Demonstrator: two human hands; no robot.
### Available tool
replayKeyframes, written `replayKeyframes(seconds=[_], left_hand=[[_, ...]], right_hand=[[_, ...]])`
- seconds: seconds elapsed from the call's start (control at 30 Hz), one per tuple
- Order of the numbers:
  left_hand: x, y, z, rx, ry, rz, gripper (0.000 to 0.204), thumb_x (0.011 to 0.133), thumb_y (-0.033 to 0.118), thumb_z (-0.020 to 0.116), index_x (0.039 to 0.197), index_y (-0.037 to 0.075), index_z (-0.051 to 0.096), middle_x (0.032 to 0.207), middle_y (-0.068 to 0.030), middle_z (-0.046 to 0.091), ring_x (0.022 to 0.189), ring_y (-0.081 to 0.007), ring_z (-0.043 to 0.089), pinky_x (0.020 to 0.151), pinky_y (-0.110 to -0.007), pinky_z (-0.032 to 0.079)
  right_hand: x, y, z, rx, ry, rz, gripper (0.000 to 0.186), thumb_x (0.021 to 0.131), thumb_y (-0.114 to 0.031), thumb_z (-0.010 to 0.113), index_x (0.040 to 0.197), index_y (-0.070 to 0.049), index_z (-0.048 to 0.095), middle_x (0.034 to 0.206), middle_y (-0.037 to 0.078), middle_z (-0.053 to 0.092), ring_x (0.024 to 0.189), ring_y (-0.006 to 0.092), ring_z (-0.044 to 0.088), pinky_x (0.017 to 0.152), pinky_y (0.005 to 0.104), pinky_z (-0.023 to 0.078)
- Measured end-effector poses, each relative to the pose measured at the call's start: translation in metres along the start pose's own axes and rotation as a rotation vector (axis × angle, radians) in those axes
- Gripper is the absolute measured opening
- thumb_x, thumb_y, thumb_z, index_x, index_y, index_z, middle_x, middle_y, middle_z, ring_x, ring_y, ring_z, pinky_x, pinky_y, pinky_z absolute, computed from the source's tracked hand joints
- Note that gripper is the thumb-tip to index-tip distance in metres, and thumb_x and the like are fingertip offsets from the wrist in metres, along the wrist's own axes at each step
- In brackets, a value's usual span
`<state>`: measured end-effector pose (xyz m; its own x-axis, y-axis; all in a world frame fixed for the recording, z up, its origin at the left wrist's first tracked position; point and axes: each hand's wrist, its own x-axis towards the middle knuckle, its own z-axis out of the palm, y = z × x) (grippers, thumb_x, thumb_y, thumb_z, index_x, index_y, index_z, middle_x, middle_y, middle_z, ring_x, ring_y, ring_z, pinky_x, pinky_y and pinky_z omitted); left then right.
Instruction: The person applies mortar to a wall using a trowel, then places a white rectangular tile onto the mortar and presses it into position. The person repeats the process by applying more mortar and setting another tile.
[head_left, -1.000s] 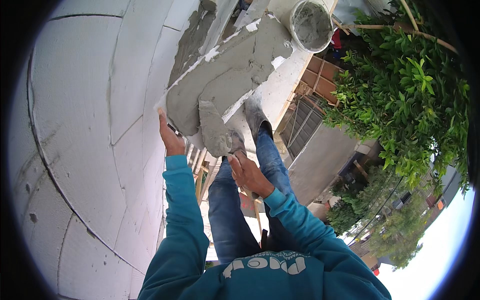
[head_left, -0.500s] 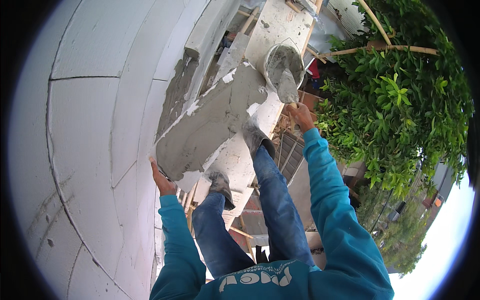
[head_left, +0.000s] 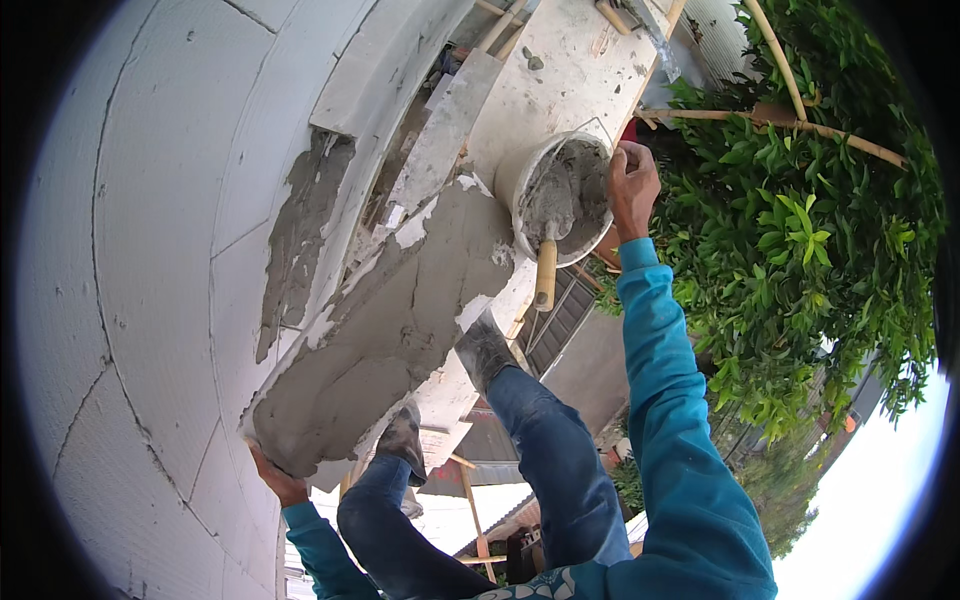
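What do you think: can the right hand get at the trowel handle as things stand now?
Probably yes. The right hand is close beside the bucket, and the trowel handle sticks out past the bucket's near side, with nothing covering it. Whether the hand is gripping the bucket is unclear.

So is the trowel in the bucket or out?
Partly in: the trowel has its blade in the grey mortar inside the bucket, its wooden handle sticking out past the rim.

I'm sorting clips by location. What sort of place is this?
Probably an outdoor building site: there is a bare block wall, a bucket of grey mortar with a trowel in it, and leafy branches alongside.
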<state>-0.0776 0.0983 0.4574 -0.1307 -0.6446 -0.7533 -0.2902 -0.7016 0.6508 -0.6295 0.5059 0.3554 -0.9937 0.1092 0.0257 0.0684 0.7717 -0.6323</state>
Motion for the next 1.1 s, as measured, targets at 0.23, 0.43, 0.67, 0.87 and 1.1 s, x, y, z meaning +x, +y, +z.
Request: replayKeyframes(seconds=[0.23,0.43,0.67,0.87,1.1], left_hand=[[0.018,0.0,0.002,-0.084,-0.044,-0.065,0.063,0.102,0.049,0.044,0.151,0.009,0.036,0.152,-0.0135,0.041,0.138,-0.0337,0.04,0.114,-0.048,0.034],[0.014,-0.004,0.0,-0.088,0.144,-0.035,0.062,0.102,0.048,0.045,0.15,0.009,0.039,0.15,-0.0133,0.043,0.136,-0.0331,0.042,0.114,-0.046,0.035],[0.012,-0.008,-0.038,-0.058,0.1,-0.047,0.062,0.103,0.048,0.044,0.149,0.007,0.039,0.149,-0.0126,0.044,0.135,-0.032,0.044,0.113,-0.044,0.035],[0.029,-0.016,-0.035,0.024,0.106,0.0,0.06,0.104,0.048,0.043,0.148,0.007,0.041,0.145,-0.0118,0.049,0.131,-0.0291,0.049,0.11,-0.042,0.039],[0.015,-0.014,-0.018,-0.024,0.133,0.021,0.06,0.103,0.049,0.043,0.147,0.008,0.043,0.143,-0.0113,0.052,0.128,-0.0282,0.051,0.109,-0.042,0.041]], right_hand=[[0.256,0.1,0.08,-0.408,-0.092,-0.322,0.056,0.084,-0.039,0.068,0.125,-0.002,0.063,0.125,0.028,0.061,0.117,0.0401,0.059,0.103,0.0437,0.046],[0.335,0.115,0.141,-0.624,-0.225,-0.423,0.074,0.085,-0.048,0.069,0.132,0.007,0.054,0.128,0.033,0.057,0.122,0.0438,0.055,0.104,0.044,0.044],[0.374,0.121,0.163,-0.636,-0.378,-0.433,0.086,0.081,-0.041,0.073,0.146,0.005,0.038,0.148,0.026,0.042,0.137,0.0413,0.041,0.114,0.0447,0.034],[0.442,0.161,0.161,-0.634,-0.334,-0.373,0.092,0.082,-0.042,0.071,0.151,0.001,0.029,0.149,0.028,0.04,0.138,0.0445,0.038,0.114,0.0445,0.033],[0.377,0.156,0.169,-0.773,-0.308,-0.401,0.065,0.091,-0.041,0.057,0.141,-0.002,0.047,0.132,0.028,0.056,0.121,0.0432,0.055,0.103,0.0461,0.044]])
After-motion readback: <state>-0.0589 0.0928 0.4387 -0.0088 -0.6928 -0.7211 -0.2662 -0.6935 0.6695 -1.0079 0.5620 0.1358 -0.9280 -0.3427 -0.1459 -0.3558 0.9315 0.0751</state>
